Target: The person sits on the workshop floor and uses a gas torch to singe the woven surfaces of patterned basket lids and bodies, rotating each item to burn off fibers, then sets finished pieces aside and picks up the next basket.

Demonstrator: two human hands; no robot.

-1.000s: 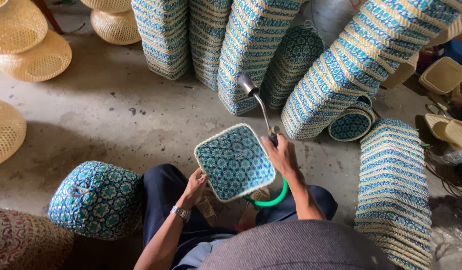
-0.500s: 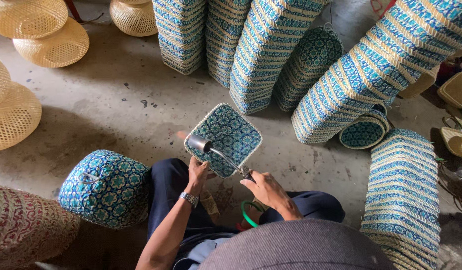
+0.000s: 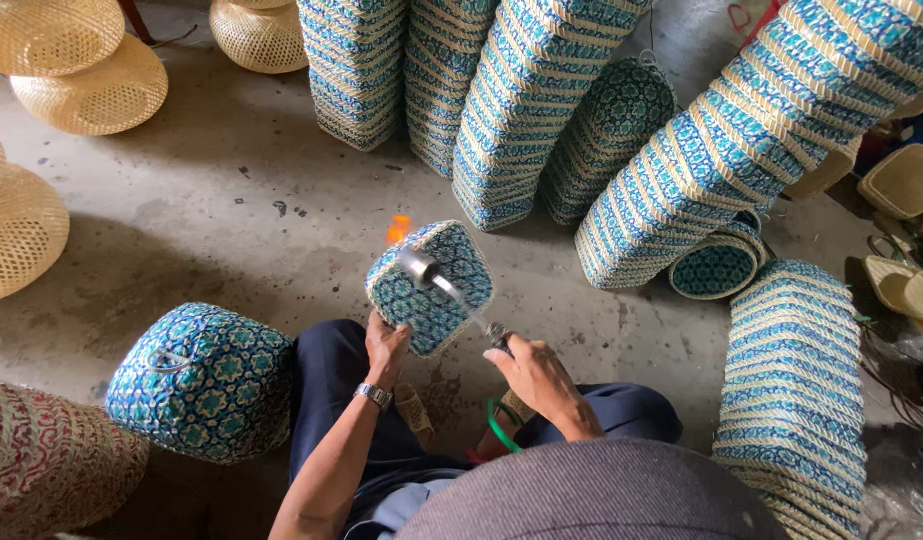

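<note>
Left hand [image 3: 386, 345] gripped the blue woven basket [image 3: 431, 285], tilted toward the flame [image 3: 398, 229]; right hand [image 3: 536, 375] clenched the torch [image 3: 446, 285], apparently singeing stray fibres.

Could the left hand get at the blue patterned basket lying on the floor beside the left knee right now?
Probably not at once: the left hand is gripping the small basket under the torch. The floor basket lies close, unobstructed.

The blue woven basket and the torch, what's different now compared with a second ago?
The left hand has turned the blue woven basket from flat-face-up onto a corner. The right hand swung the torch down from behind the basket to lie across it, nozzle pointing left, and an orange flame now shows. Both hands kept their grip; the basket stacks haven't moved.
</note>
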